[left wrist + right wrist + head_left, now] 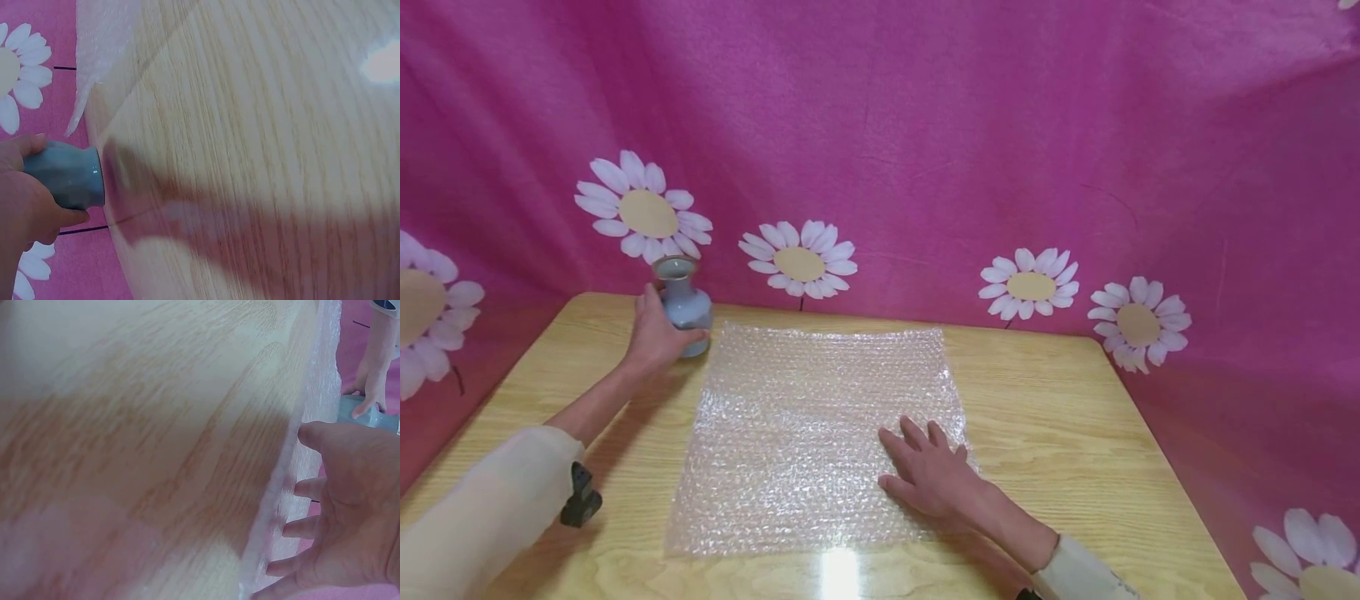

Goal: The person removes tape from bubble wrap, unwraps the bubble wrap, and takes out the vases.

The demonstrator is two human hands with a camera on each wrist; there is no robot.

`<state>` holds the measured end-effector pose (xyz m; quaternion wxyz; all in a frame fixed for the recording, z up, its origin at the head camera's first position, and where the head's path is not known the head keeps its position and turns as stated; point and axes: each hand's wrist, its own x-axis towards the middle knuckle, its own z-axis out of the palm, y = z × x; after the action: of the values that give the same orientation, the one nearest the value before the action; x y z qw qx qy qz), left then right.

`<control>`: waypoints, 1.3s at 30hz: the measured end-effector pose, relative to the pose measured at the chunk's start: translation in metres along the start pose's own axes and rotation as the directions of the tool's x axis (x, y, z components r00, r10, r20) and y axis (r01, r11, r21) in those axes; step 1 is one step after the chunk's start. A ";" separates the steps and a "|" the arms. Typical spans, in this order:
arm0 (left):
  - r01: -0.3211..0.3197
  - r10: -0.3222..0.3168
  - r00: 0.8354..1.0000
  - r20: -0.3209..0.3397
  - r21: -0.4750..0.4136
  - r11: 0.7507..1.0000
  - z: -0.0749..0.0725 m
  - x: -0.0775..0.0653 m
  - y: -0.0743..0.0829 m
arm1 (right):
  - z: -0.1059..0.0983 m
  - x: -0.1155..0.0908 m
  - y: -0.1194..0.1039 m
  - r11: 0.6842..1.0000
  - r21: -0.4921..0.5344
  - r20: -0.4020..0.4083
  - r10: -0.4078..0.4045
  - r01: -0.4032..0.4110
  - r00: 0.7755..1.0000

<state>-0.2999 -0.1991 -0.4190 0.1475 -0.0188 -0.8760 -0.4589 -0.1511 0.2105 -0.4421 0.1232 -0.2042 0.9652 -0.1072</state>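
Observation:
My left hand [657, 335] grips a pale blue-grey vase [688, 310] by its rounded body, at the far left of the table. The vase has a narrow neck and a flared mouth, and it stands upright in the head view. In the left wrist view, fingers and thumb wrap the vase [69, 175] from two sides. A sheet of clear bubble wrap [797, 433] lies flat just right of the vase. My right hand [928, 471], fingers spread, is at the sheet's right edge. The right wrist view shows its straight fingertips right at the bubble wrap [319, 375].
The wooden table [1037, 400] has rounded far corners. A pink cloth [910, 150] with white daisies hangs behind it and along its sides. A dark wrist camera [580, 496] sits on the left sleeve. Light glares off the table's near edge.

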 end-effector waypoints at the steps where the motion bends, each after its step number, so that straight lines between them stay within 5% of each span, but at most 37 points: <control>1: 0.001 -0.001 1.000 -0.002 0.002 1.000 0.000 0.001 -0.001 | 0.000 0.000 0.000 1.000 0.002 -0.002 0.000 0.000 1.000; 39: 0.022 -0.021 0.999 0.025 -0.045 0.999 0.000 0.005 -0.019 | 0.001 -0.002 0.000 1.000 -0.004 -0.029 -0.023 0.023 0.999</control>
<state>-0.3078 -0.2104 -0.4335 0.1316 -0.0182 -0.8672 -0.4799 -0.1494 0.2112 -0.4431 0.1073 -0.2140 0.9647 -0.1098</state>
